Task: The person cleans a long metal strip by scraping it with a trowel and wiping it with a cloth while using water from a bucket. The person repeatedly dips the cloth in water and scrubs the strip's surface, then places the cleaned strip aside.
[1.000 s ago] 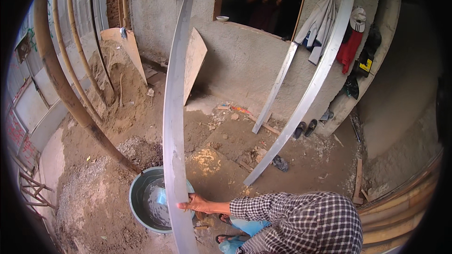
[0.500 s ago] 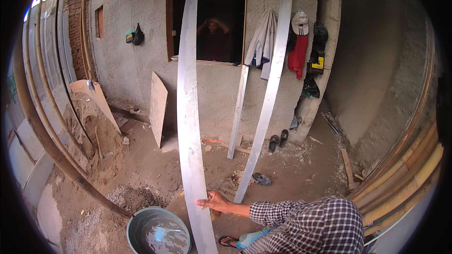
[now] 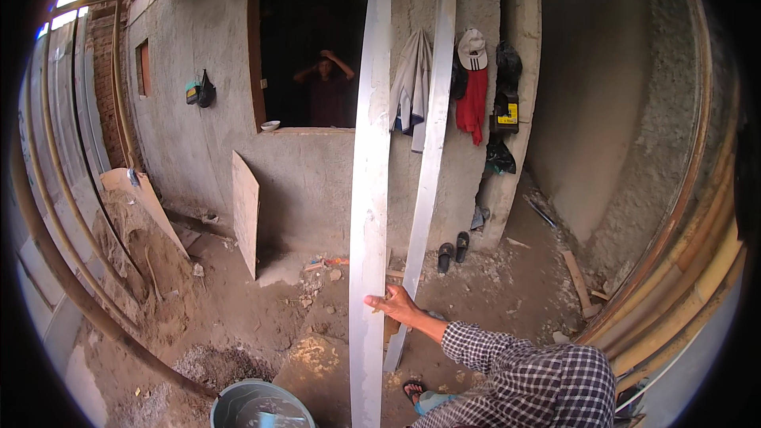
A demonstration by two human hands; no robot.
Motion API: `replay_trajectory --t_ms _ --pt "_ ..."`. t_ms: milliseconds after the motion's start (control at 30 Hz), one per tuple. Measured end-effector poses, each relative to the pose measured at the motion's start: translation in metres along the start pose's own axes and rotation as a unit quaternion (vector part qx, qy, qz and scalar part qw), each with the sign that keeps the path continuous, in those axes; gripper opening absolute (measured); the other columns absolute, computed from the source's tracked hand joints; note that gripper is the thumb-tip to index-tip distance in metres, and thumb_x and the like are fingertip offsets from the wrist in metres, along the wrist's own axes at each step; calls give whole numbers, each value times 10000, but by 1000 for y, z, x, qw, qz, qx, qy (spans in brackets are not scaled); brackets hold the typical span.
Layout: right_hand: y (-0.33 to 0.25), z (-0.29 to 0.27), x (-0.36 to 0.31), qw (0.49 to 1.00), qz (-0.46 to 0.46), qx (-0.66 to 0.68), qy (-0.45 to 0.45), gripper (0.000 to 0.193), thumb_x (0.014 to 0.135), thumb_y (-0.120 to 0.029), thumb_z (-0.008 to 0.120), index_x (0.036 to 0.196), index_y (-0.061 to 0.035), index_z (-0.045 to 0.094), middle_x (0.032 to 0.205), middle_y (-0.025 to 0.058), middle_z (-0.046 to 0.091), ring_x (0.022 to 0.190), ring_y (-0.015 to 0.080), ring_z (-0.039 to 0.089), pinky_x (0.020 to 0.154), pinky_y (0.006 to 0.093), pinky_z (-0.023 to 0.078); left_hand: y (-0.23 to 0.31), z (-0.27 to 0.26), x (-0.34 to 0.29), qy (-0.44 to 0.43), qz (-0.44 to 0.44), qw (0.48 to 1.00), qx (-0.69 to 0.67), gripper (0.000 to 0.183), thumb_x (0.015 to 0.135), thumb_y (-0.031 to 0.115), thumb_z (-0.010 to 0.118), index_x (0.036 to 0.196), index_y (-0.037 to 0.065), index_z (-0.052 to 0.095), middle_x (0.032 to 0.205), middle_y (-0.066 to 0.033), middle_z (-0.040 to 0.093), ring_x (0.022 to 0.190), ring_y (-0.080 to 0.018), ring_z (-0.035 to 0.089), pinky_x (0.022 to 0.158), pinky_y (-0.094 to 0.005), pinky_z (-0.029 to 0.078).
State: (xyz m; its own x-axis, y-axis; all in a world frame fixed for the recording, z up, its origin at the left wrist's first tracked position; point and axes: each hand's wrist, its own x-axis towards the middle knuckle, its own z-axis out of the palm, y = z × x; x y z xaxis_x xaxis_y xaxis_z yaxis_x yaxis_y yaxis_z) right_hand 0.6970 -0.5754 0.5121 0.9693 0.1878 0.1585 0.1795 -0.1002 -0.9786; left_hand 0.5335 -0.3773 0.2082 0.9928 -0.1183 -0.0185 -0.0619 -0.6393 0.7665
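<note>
My right hand (image 3: 400, 307) comes in from the lower right in a black-and-white checked sleeve (image 3: 507, 361). It grips a long, flat silver metal straightedge (image 3: 369, 190) low down, with the thumb across the front face; the other fingers are mostly hidden behind. The straightedge stands nearly upright and runs past the top and bottom of the picture. Just behind it, a second metal straightedge (image 3: 432, 143) slants up against the grey wall. My left hand is out of view. A sandalled foot (image 3: 414, 390) shows below the right arm.
A blue-green tub (image 3: 226, 408) with murky liquid stands at the lower left. Bamboo poles (image 3: 690, 285) line the right side. A board (image 3: 246, 214) leans on the wall under the window opening, where a person (image 3: 325, 75) stands. Clothes (image 3: 472, 103) hang right; slippers (image 3: 453, 252) lie below.
The held straightedge has gone right and straightened, with my right hand higher in the picture. It now covers a thinner bar seen before. The whole view has shifted.
</note>
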Motion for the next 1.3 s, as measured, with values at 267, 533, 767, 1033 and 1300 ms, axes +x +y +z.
replay_trajectory --t_ms 267,533,767,1033,1300 --pt "-3 -114 131 997 -47 -35 51 672 908 -511 818 1293 19 668 1130 101 736 1004 171 706 848 351 599 -16 47 53 -16 -34 999 -15 1046 837 445 841 1570 -70 301 1524 -330 442 1405 -498 453 1200 -540 363" --pt "50 -220 333 994 -66 -37 84 478 946 -336 820 1223 31 689 1101 101 744 938 165 709 804 334 607 -87 78 74 69 -158 978 -114 1058 865 430 808 1578 -129 262 1514 -402 428 1416 -529 439 1162 -534 420" --pt "140 -249 428 977 28 -132 166 511 838 -458 884 1059 -23 731 936 122 777 853 216 743 802 388 570 1 84 -14 177 -410 883 -143 840 959 404 758 1534 -90 395 1510 -320 489 1354 -436 553 1075 -487 514" --pt "227 -288 539 934 210 -179 225 635 829 -415 903 1253 2 682 1085 170 776 992 299 750 899 420 583 45 163 -149 190 -577 770 -198 735 971 399 742 1456 -96 496 1369 -302 625 1257 -378 636 1017 -447 536" --pt "299 -315 601 885 300 -219 280 666 847 -450 882 1281 3 660 1169 189 757 1037 319 745 847 442 635 116 160 -160 240 -628 691 -266 653 1006 375 709 1426 -85 516 1283 -269 672 1129 -341 692 929 -426 576"
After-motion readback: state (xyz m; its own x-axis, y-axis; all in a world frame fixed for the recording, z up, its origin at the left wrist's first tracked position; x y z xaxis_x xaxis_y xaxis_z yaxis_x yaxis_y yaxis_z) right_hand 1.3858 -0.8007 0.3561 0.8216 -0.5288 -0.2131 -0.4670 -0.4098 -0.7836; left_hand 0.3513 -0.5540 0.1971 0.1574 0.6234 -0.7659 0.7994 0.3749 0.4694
